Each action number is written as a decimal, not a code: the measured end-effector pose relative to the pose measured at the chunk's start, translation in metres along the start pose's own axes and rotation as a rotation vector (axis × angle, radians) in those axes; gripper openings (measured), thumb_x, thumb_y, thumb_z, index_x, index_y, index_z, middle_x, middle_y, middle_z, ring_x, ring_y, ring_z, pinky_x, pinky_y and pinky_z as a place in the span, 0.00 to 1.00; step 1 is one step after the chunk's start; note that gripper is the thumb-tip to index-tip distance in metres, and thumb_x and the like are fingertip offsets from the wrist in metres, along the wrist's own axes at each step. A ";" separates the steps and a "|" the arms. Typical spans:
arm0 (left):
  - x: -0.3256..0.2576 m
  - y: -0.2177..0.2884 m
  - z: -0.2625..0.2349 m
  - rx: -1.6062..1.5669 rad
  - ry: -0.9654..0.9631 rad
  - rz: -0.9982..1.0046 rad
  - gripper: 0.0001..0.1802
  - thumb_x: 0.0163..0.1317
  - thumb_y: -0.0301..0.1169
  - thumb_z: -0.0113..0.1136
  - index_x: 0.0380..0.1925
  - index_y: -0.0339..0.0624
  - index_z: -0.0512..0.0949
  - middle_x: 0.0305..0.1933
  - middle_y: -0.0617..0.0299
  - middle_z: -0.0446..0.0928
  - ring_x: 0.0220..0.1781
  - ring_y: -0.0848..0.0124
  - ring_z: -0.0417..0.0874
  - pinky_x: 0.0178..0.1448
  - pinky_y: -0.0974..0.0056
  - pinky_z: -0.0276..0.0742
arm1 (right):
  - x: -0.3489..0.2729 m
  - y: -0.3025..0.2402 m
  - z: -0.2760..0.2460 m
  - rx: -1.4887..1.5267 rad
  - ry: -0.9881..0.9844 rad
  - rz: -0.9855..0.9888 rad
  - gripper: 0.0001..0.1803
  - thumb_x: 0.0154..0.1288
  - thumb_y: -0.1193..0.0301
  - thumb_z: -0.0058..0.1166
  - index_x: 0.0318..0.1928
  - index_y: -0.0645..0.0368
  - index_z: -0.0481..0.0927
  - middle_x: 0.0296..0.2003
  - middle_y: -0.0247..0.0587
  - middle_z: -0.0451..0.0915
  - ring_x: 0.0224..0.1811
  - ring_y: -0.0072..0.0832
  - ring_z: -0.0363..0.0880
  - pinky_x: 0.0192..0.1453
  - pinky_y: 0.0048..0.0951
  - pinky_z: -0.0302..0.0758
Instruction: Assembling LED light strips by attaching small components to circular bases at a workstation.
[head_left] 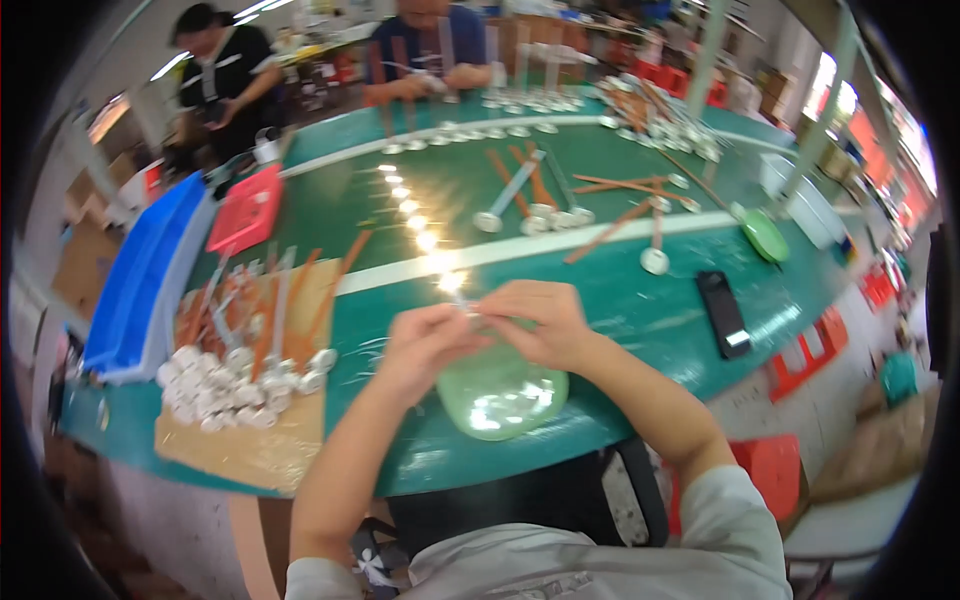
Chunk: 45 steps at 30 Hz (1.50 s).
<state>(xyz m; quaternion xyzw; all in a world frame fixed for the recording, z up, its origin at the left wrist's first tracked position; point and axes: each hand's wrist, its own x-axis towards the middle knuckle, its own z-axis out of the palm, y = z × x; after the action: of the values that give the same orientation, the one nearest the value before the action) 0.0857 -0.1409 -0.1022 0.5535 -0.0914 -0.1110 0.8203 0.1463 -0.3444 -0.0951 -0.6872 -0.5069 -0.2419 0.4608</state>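
Observation:
My left hand (424, 343) and my right hand (540, 318) meet over the near middle of the green table, fingertips pinched together. Between them is something small and whitish, mostly hidden by the fingers; its kind I cannot make out. Right under the hands sits a translucent light green bowl (455, 402), with shiny glints inside that are too blurred to name. To the left of my left hand, a sheet of brown cardboard (290, 450) bears a heap of white round-ended pieces (215, 390) with orange and clear flat stems.
A blue tray (140, 280) and a red tray (245, 212) stand at the left. More stemmed pieces (535, 215) lie mid-table. At the right are a black phone (722, 315), a green dish (765, 237) and a clear bin (815, 215). A co-worker (425, 60) sits opposite; another person (225, 80) stands far left.

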 end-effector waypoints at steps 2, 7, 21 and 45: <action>0.000 -0.002 -0.004 0.063 0.003 0.010 0.21 0.72 0.36 0.57 0.56 0.29 0.75 0.53 0.51 0.81 0.52 0.64 0.85 0.59 0.61 0.81 | -0.003 0.001 0.007 -0.010 0.052 -0.014 0.13 0.52 0.82 0.65 0.41 0.60 0.86 0.35 0.45 0.86 0.36 0.39 0.87 0.39 0.33 0.83; 0.001 -0.005 -0.014 0.017 -0.010 -0.004 0.19 0.71 0.31 0.57 0.55 0.29 0.76 0.50 0.52 0.82 0.49 0.67 0.85 0.57 0.65 0.82 | -0.003 0.000 0.021 -0.028 0.147 -0.023 0.11 0.51 0.78 0.69 0.38 0.60 0.85 0.33 0.43 0.85 0.33 0.38 0.85 0.37 0.35 0.82; 0.003 0.008 -0.001 0.127 0.124 0.072 0.21 0.65 0.27 0.64 0.57 0.32 0.75 0.52 0.51 0.82 0.44 0.71 0.84 0.51 0.68 0.79 | -0.016 -0.007 -0.003 0.061 -0.616 0.025 0.19 0.50 0.68 0.68 0.43 0.60 0.85 0.32 0.47 0.83 0.37 0.44 0.84 0.45 0.41 0.79; -0.001 0.005 -0.003 0.197 0.122 0.132 0.20 0.67 0.31 0.63 0.55 0.34 0.77 0.52 0.51 0.83 0.50 0.68 0.84 0.50 0.67 0.77 | 0.015 -0.022 -0.014 0.418 -0.384 0.791 0.04 0.61 0.79 0.62 0.37 0.65 0.83 0.29 0.36 0.86 0.33 0.22 0.86 0.39 0.26 0.83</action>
<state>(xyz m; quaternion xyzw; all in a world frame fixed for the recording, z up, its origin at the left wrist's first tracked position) 0.0860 -0.1368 -0.0989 0.6300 -0.0881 -0.0131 0.7714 0.1335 -0.3486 -0.0682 -0.7522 -0.3204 0.1899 0.5436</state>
